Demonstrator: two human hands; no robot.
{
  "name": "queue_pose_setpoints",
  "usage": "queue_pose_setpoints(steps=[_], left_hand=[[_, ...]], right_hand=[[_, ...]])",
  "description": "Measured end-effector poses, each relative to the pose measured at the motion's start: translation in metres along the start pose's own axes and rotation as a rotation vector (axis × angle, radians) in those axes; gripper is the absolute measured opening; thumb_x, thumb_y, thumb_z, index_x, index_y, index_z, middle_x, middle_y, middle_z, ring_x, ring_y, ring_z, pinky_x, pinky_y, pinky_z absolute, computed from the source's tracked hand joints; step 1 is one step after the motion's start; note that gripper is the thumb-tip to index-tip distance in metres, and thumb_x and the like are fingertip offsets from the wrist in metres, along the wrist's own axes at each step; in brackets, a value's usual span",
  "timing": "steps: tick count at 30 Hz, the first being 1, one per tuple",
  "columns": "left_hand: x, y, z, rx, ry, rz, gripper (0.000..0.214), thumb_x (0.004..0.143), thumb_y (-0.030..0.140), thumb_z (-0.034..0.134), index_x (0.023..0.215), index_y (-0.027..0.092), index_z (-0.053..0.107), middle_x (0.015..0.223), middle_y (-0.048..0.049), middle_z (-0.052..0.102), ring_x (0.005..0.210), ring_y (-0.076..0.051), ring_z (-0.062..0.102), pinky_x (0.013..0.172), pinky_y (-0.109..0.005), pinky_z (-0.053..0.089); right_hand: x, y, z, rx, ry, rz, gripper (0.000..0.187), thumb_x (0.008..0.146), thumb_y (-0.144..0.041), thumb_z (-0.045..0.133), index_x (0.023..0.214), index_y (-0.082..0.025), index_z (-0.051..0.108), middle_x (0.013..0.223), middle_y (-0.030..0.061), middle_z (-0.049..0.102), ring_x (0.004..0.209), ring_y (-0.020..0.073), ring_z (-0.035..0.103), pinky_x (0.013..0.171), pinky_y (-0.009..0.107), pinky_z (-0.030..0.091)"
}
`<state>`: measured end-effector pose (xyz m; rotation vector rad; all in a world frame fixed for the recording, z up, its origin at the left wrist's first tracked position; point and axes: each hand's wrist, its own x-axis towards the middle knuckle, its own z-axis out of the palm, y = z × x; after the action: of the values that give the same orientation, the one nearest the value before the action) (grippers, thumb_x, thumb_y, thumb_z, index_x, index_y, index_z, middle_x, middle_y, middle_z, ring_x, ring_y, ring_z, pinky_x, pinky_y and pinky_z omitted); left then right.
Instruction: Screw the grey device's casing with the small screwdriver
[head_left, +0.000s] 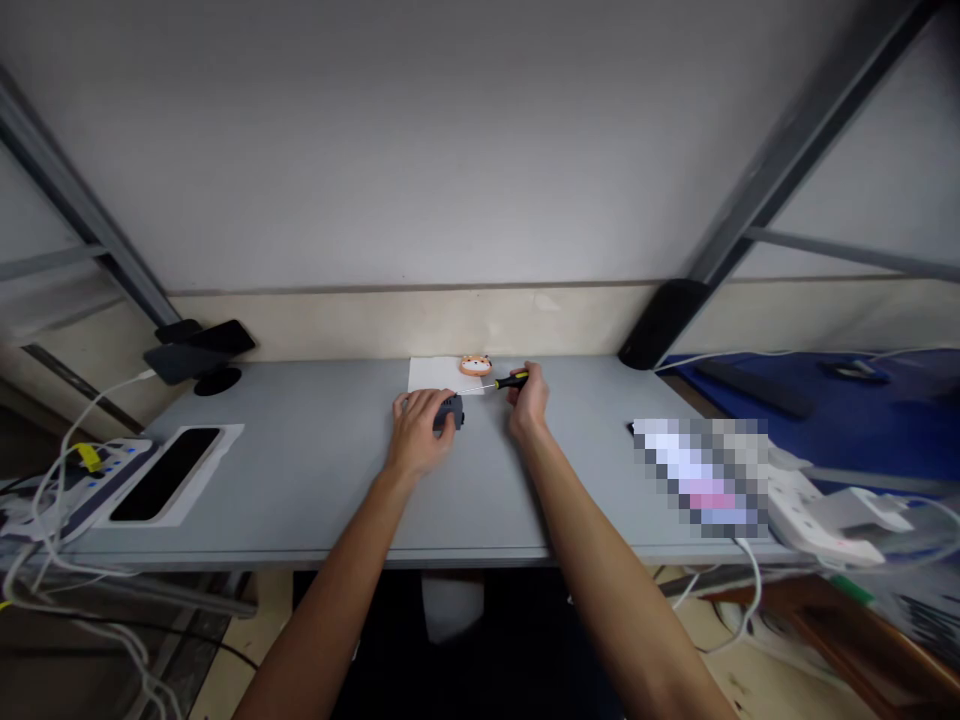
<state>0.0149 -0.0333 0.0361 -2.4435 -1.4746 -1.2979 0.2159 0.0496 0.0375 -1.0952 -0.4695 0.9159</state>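
Grey tabletop point(315, 470) against a pale wall: left hand point(420, 432) closed over a small dark device point(450, 412) mid-table, right hand point(527, 402) gripping a yellow-handled screwdriver point(510, 381) pointed at it, white paper point(435, 374) just behind

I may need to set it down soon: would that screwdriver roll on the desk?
Probably: the screwdriver in the right hand has a round-looking handle and the desk looks smooth. It seems small and stiff, likely light. It could bump the box under the left hand.
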Motion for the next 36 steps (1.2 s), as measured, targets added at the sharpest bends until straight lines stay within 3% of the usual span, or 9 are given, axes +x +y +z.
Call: queue_pose_setpoints(steps=[36], left_hand=[[-0.0001, -0.0012, 0.0021, 0.021, -0.003, -0.017, 0.038, 0.092, 0.014, 0.060, 0.128, 0.026, 0.057, 0.125, -0.0063, 0.071, 0.119, -0.026, 0.062, 0.113, -0.048, 0.033]], right_hand=[[-0.0017, -0.0010, 0.0010, 0.053, -0.032, 0.008, 0.030, 0.090, -0.042, 0.056, 0.068, -0.022, 0.055, 0.051, -0.0066, 0.042, 0.037, 0.0080, 0.032, 0.038, 0.026, 0.026]])
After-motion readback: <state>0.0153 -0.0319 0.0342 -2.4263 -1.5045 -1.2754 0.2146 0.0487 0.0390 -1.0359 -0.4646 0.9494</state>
